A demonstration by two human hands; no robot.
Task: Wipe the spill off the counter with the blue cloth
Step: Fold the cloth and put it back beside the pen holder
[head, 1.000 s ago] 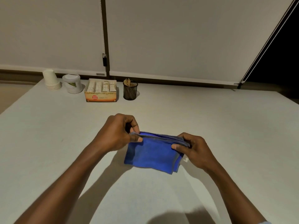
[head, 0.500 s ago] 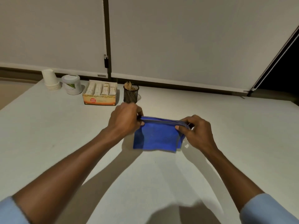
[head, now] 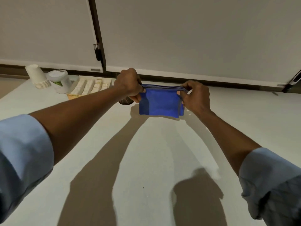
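Note:
The folded blue cloth [head: 160, 102] hangs by its top edge above the white counter [head: 146, 152], far out toward the back wall. My left hand [head: 128, 84] pinches its upper left corner and my right hand [head: 194, 97] pinches its upper right corner. Both arms are stretched forward. The cloth's lower edge is just above the counter or touching it; I cannot tell which. A small pale wet-looking mark [head: 189, 114] shows on the counter beside the cloth's lower right corner.
At the back left stand a stack of white paper cups [head: 38, 76], a white lidded tub [head: 59, 81] and a box of packets [head: 91, 86]. A dark mesh holder [head: 125, 101] is mostly hidden behind my left hand. Window blinds close off the back.
Both hands have carried the cloth away from me, farther toward the back wall, still holding its top corners. My view has tilted so the arms and sleeves now show more.

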